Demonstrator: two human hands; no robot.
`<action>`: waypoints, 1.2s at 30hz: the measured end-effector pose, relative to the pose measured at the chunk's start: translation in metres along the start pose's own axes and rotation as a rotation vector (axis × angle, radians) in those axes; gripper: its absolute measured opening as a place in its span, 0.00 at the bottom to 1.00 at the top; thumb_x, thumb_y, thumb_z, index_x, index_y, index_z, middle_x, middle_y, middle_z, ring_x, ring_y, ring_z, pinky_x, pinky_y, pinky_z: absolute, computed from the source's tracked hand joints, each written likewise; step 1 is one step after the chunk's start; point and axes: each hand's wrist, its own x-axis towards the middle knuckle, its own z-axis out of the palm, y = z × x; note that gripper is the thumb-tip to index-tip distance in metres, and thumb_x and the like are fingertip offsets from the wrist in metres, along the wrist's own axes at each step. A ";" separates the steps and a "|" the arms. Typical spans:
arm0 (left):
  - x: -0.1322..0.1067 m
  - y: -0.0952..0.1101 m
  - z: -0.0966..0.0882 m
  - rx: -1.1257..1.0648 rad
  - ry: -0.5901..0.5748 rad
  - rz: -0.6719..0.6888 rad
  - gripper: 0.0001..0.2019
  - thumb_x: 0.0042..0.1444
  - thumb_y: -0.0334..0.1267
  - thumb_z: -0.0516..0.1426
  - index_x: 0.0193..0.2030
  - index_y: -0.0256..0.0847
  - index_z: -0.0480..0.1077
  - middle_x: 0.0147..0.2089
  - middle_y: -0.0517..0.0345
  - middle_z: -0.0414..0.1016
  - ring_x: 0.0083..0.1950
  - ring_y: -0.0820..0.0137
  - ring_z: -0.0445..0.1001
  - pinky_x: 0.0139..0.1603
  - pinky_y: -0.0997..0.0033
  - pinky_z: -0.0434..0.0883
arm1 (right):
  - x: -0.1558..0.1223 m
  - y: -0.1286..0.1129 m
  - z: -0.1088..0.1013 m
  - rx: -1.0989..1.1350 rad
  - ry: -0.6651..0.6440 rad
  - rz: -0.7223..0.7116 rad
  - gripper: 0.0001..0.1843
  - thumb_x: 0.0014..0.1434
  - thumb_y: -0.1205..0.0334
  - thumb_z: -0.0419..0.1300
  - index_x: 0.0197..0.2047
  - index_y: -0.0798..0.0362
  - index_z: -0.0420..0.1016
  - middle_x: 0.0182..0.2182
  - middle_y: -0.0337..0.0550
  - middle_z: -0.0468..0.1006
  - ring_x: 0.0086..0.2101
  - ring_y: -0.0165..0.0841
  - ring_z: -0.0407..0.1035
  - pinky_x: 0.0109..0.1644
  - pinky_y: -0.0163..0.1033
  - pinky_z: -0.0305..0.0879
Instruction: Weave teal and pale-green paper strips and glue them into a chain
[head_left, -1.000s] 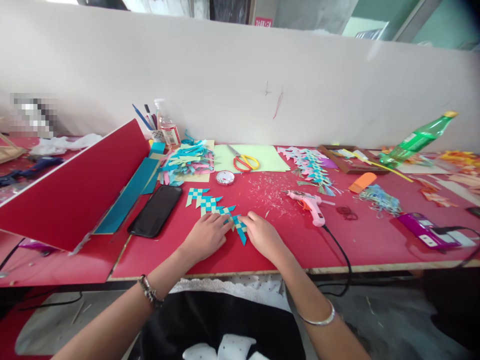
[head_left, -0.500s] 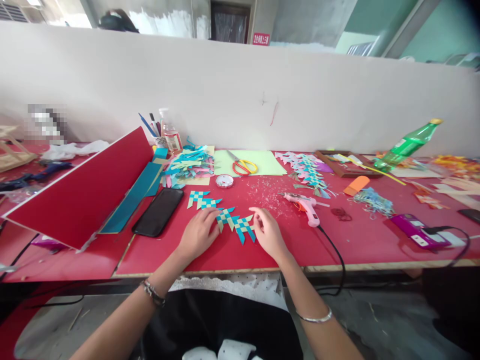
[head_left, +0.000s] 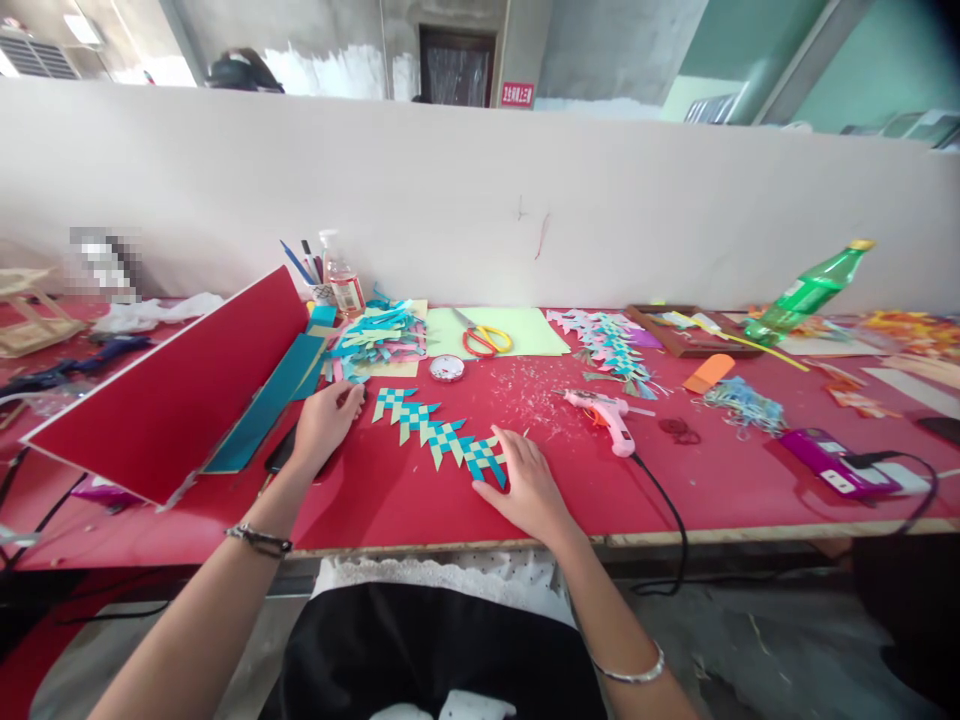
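Note:
A zigzag row of woven blue-and-pale-green paper pieces [head_left: 439, 437] lies slantwise on the red tabletop. At its near right end my right hand [head_left: 531, 485] rests with thumb and fingers spread around the last piece, touching it without a closed grip. To the left, my left hand [head_left: 324, 425] is over the black phone [head_left: 279, 457], covering most of it. Its fingers are loosely bent near the phone's far end, and nothing shows in them. Whether they touch the phone is hard to see.
Behind the row are paper strips [head_left: 382, 335], a round tin [head_left: 447, 369] and scissors [head_left: 487, 340] on green paper. A pink glue gun [head_left: 611, 415] with a black cord lies to the right. A red board [head_left: 180, 390] leans at left; a green bottle [head_left: 814, 292] tilts at right.
My left hand has left the woven row and moved left, over the phone. My right hand has turned and spread around the row's right end. The row now lies closer together. The view has tilted slightly upward.

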 end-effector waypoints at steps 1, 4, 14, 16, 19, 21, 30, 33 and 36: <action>0.002 -0.001 0.001 0.029 -0.017 0.004 0.18 0.53 0.47 0.43 0.23 0.39 0.64 0.20 0.60 0.68 0.24 0.73 0.67 0.26 0.78 0.58 | 0.000 0.000 0.000 0.002 0.002 0.003 0.36 0.50 0.49 0.52 0.59 0.51 0.46 0.52 0.50 0.60 0.53 0.42 0.53 0.53 0.50 0.52; 0.012 -0.004 0.005 0.104 -0.048 0.004 0.18 0.53 0.47 0.43 0.22 0.39 0.64 0.20 0.60 0.68 0.24 0.72 0.67 0.26 0.77 0.58 | 0.000 0.001 0.001 -0.008 0.000 0.008 0.36 0.49 0.49 0.52 0.59 0.50 0.46 0.51 0.49 0.60 0.52 0.42 0.53 0.53 0.51 0.53; 0.037 -0.008 0.019 0.476 -0.198 -0.009 0.19 0.52 0.49 0.44 0.27 0.39 0.69 0.30 0.51 0.72 0.33 0.63 0.70 0.27 0.73 0.60 | 0.000 0.000 -0.003 0.073 0.006 0.049 0.39 0.46 0.48 0.55 0.59 0.50 0.47 0.52 0.47 0.60 0.52 0.41 0.53 0.53 0.49 0.53; 0.042 -0.007 0.022 0.511 -0.219 0.026 0.18 0.53 0.45 0.43 0.33 0.38 0.69 0.36 0.49 0.72 0.38 0.62 0.70 0.30 0.71 0.62 | 0.000 0.000 -0.003 0.091 0.013 0.054 0.38 0.46 0.48 0.55 0.58 0.49 0.48 0.52 0.47 0.61 0.52 0.41 0.53 0.53 0.49 0.53; 0.048 -0.007 0.026 0.495 -0.261 0.082 0.15 0.51 0.42 0.47 0.42 0.40 0.67 0.41 0.50 0.72 0.42 0.63 0.69 0.36 0.71 0.63 | 0.000 0.001 -0.002 0.100 0.022 0.049 0.36 0.47 0.50 0.55 0.58 0.48 0.49 0.51 0.46 0.61 0.51 0.41 0.54 0.53 0.49 0.54; 0.049 -0.009 0.028 0.489 -0.282 0.099 0.17 0.48 0.41 0.51 0.46 0.41 0.65 0.40 0.52 0.73 0.43 0.63 0.69 0.38 0.71 0.63 | 0.000 0.001 -0.002 0.102 0.027 0.038 0.35 0.47 0.51 0.55 0.58 0.49 0.50 0.51 0.46 0.61 0.51 0.40 0.55 0.53 0.49 0.54; 0.052 -0.011 0.039 0.457 -0.263 0.091 0.13 0.45 0.44 0.53 0.35 0.40 0.71 0.38 0.48 0.74 0.47 0.53 0.64 0.44 0.55 0.57 | 0.000 0.001 -0.003 0.122 0.031 0.031 0.32 0.50 0.54 0.53 0.57 0.50 0.50 0.51 0.46 0.61 0.52 0.39 0.54 0.54 0.48 0.54; 0.054 -0.012 0.042 0.415 -0.257 0.080 0.08 0.42 0.42 0.55 0.27 0.42 0.71 0.33 0.51 0.74 0.44 0.54 0.65 0.44 0.55 0.55 | 0.000 0.001 -0.003 0.154 0.049 0.050 0.31 0.50 0.56 0.52 0.57 0.50 0.50 0.51 0.46 0.61 0.52 0.39 0.54 0.54 0.47 0.54; 0.057 -0.014 0.045 0.348 -0.255 0.068 0.07 0.41 0.42 0.55 0.23 0.41 0.70 0.30 0.54 0.74 0.40 0.57 0.67 0.41 0.59 0.58 | 0.000 0.003 -0.003 0.194 0.067 0.078 0.30 0.50 0.57 0.52 0.57 0.51 0.50 0.51 0.47 0.61 0.51 0.38 0.55 0.53 0.46 0.55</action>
